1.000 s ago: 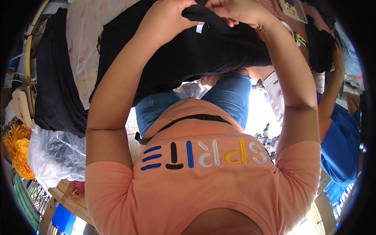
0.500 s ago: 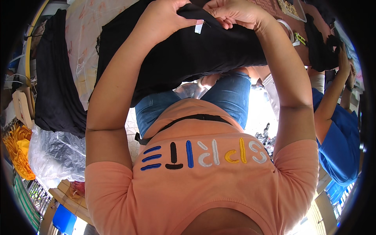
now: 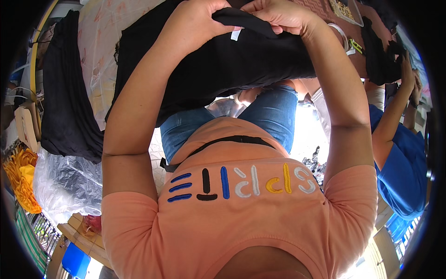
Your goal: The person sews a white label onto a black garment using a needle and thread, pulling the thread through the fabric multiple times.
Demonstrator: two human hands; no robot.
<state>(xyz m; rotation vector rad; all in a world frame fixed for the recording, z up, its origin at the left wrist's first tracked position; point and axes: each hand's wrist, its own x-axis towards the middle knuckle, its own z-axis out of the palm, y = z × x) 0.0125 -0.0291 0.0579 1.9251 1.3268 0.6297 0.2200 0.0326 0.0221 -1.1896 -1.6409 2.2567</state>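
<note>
Black fabric [image 3: 241, 60] lies over the near edge of the table and hangs down toward my lap. My left hand [image 3: 197, 23] pinches a folded edge of it between thumb and fingers. Close by, my right hand [image 3: 281, 17] grips the same edge, its fingertips bent around the cloth. Between the two hands a strip of the edge is raised and turned over. A small white label [image 3: 236, 35] pokes out just below my left thumb. The tips of some fingers are hidden by the cloth and the upper picture edge.
More black cloth [image 3: 69, 93] drapes off the table on the left, above a clear plastic bag [image 3: 69, 181] and yellow-orange fabric [image 3: 22, 176]. On the right are green snips [image 3: 356, 45], a white ring [image 3: 339, 35], a clear tray [image 3: 347, 11] and a co-worker in blue [image 3: 402, 167].
The fabric edge between my hands has been turned over into a wider raised flap, covering part of the white label. Both hands stay nearly in place.
</note>
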